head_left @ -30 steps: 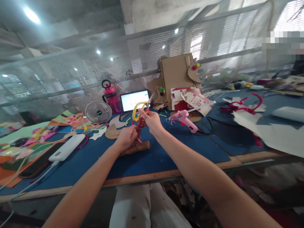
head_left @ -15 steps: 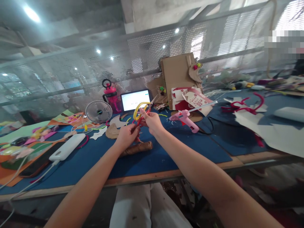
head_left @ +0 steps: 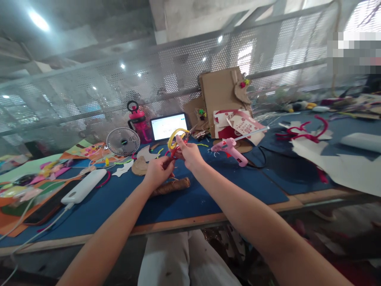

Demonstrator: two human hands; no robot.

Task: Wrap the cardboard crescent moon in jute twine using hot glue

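My right hand (head_left: 190, 154) is closed around a pair of scissors (head_left: 174, 138) with yellow loop handles; the metal blades point up and away to the right. Close beside it, my left hand (head_left: 159, 171) is closed, pinching a thin red piece (head_left: 173, 153) that runs up toward the right fingers. Its exact kind is too small to make out, and the fingers partly cover it. A brown wrapped roll (head_left: 175, 186) lies on the blue mat just below my left hand, partly hidden by it.
A pink glue gun (head_left: 230, 151) with its cord lies to the right. Behind my hands stand a tablet (head_left: 169, 126), a small fan (head_left: 123, 142) and a pink bottle (head_left: 140, 125). A white power bank (head_left: 85, 186) and phone lie left; white paper (head_left: 336, 163) lies right.
Both hands stay nearly in place, close together, with the scissors still in the right. The scissors have tilted slightly, and the whole view has shifted a little.
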